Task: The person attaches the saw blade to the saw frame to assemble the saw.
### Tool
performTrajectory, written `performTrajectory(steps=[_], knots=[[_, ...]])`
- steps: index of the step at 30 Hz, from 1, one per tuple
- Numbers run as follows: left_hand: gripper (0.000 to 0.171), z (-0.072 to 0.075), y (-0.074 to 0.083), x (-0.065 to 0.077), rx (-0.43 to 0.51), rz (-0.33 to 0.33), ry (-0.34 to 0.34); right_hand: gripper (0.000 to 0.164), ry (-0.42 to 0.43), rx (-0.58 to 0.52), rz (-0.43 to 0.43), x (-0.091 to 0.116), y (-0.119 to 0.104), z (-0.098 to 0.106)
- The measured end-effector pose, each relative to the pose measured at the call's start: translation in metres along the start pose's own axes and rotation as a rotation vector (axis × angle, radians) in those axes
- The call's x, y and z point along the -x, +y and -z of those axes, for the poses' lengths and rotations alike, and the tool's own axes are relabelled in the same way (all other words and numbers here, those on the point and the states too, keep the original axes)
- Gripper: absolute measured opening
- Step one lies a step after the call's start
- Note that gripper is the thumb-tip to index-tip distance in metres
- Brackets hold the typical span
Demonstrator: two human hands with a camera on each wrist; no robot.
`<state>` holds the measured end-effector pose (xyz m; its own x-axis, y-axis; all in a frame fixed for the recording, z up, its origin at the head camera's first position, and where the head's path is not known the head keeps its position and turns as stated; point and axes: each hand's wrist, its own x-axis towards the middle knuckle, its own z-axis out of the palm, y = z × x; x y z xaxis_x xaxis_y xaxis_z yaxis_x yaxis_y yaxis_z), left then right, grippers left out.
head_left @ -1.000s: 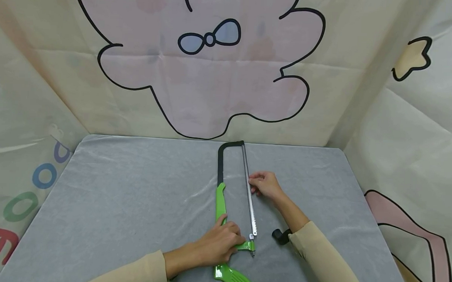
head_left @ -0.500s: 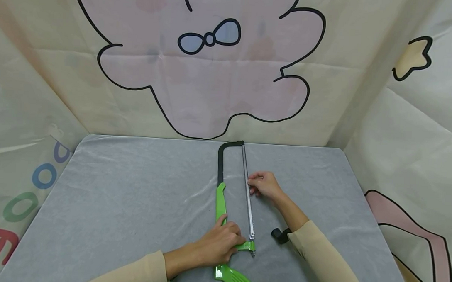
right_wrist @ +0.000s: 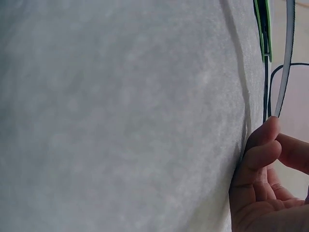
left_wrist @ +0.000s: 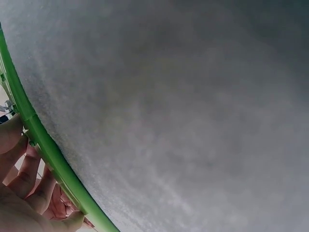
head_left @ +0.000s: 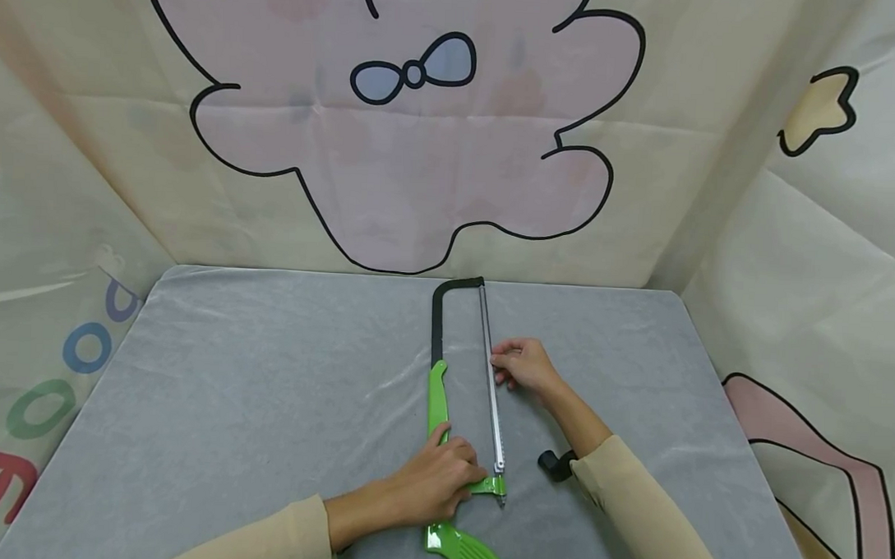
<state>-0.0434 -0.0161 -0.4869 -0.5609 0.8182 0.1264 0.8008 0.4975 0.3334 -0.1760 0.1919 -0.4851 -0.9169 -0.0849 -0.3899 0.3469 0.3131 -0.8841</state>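
Note:
A hacksaw (head_left: 437, 398) lies lengthwise on the table, its green handle (head_left: 471, 553) toward me and its black bow at the far edge. My left hand (head_left: 436, 481) grips the green frame just above the handle; in the left wrist view its fingers press along the green bar (left_wrist: 53, 154). The thin silver blade (head_left: 492, 396) runs from the far tip down to the green lower arm (head_left: 494, 486), its near end at the pin there. My right hand (head_left: 526, 366) pinches the blade partway along. In the right wrist view the blade (right_wrist: 288, 53) runs into its fingertips.
A grey cloth covers the table (head_left: 281, 372). Close by the right sleeve (head_left: 643, 504) is a small black object (head_left: 555, 467). Printed fabric walls (head_left: 510, 183) stand behind the table and at both sides, right at its far edge.
The blade's near end has shifted left, from beside the pin to in line with it, in the first half second. Both hands keep their places; the head view tilts very slightly.

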Motion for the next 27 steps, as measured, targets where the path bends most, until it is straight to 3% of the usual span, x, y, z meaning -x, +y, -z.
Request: performTrajectory(steps=[27], knots=[[0.031,0.0009,0.0012,0.0002,-0.019,-0.006,0.0,0.013,-0.008,0.045,0.035,0.0046,-0.0004,-0.0018]])
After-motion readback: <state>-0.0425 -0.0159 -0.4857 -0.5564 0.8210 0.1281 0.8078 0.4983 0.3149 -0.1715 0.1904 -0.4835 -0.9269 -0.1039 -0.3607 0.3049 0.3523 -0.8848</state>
